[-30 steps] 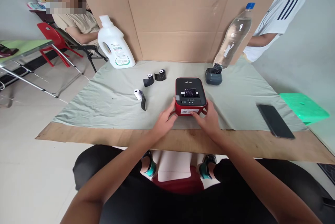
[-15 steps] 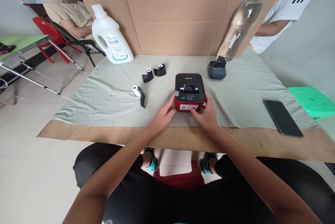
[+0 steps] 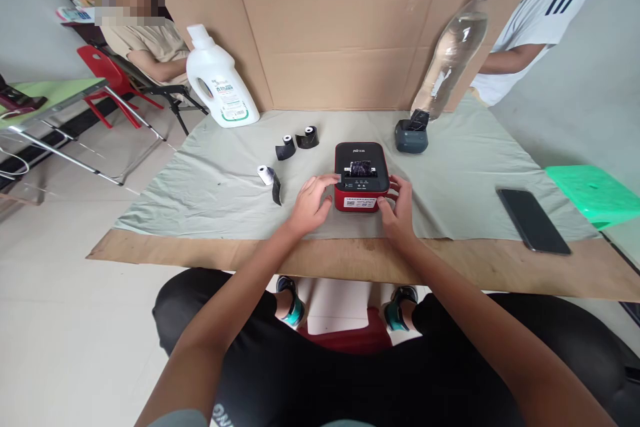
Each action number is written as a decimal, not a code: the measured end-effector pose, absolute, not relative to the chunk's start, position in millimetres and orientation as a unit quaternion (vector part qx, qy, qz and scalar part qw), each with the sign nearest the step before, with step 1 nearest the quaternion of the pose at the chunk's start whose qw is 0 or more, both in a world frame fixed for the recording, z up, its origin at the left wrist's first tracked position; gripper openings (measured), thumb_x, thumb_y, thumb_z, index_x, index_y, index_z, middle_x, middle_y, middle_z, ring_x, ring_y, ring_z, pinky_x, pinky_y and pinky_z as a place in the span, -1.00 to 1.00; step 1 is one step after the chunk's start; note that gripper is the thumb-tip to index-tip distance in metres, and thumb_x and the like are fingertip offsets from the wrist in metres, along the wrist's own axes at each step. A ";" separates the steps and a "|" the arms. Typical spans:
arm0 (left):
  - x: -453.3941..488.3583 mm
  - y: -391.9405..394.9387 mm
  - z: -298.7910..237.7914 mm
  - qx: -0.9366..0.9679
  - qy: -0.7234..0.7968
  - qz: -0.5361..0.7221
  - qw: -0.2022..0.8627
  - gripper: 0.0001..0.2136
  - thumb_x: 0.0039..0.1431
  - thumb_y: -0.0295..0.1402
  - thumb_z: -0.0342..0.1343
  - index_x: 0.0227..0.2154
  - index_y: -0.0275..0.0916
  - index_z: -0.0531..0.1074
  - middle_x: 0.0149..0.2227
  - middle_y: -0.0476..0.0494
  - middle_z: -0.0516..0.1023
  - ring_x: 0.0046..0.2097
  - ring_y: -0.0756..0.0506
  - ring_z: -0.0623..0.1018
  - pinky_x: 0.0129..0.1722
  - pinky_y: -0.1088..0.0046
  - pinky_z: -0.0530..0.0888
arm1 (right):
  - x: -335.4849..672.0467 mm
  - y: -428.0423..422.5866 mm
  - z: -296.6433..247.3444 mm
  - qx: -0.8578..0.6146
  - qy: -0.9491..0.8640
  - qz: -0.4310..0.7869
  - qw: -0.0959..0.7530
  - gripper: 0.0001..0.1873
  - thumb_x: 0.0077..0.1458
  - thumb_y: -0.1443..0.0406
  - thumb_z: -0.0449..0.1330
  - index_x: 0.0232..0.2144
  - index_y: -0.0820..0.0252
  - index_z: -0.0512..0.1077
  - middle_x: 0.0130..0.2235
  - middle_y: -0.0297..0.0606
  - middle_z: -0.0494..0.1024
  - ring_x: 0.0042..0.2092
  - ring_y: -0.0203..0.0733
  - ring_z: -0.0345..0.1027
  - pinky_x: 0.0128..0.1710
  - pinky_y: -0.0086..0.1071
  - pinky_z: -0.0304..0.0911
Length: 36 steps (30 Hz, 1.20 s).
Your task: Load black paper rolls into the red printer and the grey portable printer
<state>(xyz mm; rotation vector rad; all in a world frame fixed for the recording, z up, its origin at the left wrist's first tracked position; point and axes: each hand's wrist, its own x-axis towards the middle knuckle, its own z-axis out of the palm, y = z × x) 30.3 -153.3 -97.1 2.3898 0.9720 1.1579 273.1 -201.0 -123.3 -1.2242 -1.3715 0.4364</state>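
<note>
A red and black label printer (image 3: 363,159) sits on the grey cloth in front of me, with dark crinkled paper showing in its top slot. My left hand (image 3: 311,204) is beside its left side, fingers stretched out, the fingertips at a grey patch on the top's left edge. At the right side, my right hand (image 3: 399,208) grips the printer, thumb on the front corner and fingers round the side. To the left lie a paper roll (image 3: 265,175) with a dark strip unrolled, and two dark paper rolls, one nearer (image 3: 286,148) and one farther (image 3: 307,137).
A white detergent bottle (image 3: 223,84) and a water-filled plastic bottle (image 3: 453,57) stand before a cardboard wall (image 3: 335,20). Near the latter is a small dark device (image 3: 412,135) with black paper. A phone (image 3: 533,220) lies at right, near a green stool (image 3: 595,190). Two people are beyond the cardboard.
My left hand's fingers have lifted from the printer's lower left side to its top edge. My right thumb has slid right along the front. The view has shifted slightly.
</note>
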 end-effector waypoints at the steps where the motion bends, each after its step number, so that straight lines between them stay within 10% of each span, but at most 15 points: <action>1: 31.5 -152.5 -99.1 0.827 0.334 0.420 0.166 -0.60 0.23 -0.50 -0.05 0.12 -0.17 0.36 0.19 -0.22 0.56 -0.03 -0.17 0.54 0.06 0.18 0.48 | 273.2 -201.2 -123.2 -0.523 -0.589 0.188 0.587 -0.42 0.22 0.18 0.16 0.26 0.02 0.21 0.25 -0.02 0.31 0.21 0.12 0.34 0.13 0.11 0.42; 18: 37.3 -147.5 -102.5 0.809 0.419 0.409 0.047 -0.54 0.20 -0.50 -0.04 0.10 -0.13 0.55 -0.01 -0.21 0.52 -0.02 -0.21 0.46 0.05 0.20 0.42 | 275.5 -199.2 -120.2 -0.509 -0.552 0.258 0.608 -0.44 0.27 0.01 0.14 0.23 0.03 0.27 0.22 -0.03 0.41 0.21 0.10 0.37 0.14 0.04 0.44; 26: 37.0 -140.1 -107.1 0.776 0.382 0.422 0.272 -0.57 0.19 -0.53 -0.02 0.08 -0.10 0.49 -0.33 0.02 0.34 -0.34 -0.02 0.36 -0.27 0.46 0.38 | 275.6 -196.9 -122.0 -0.514 -0.546 0.263 0.607 -0.46 0.25 0.00 0.15 0.21 0.00 0.29 0.23 -0.07 0.41 0.19 0.08 0.38 0.14 0.03 0.43; 36: 42.0 -128.9 -104.0 0.749 0.385 0.402 0.359 -0.73 0.14 -0.55 0.05 -0.13 -0.12 0.42 -0.43 0.11 0.28 -0.37 0.00 0.38 -0.16 0.44 0.44 | 276.1 -194.9 -124.8 -0.512 -0.555 0.246 0.607 -0.46 0.27 -0.03 0.13 0.20 0.02 0.32 0.18 -0.08 0.46 0.20 0.09 0.38 0.18 0.05 0.40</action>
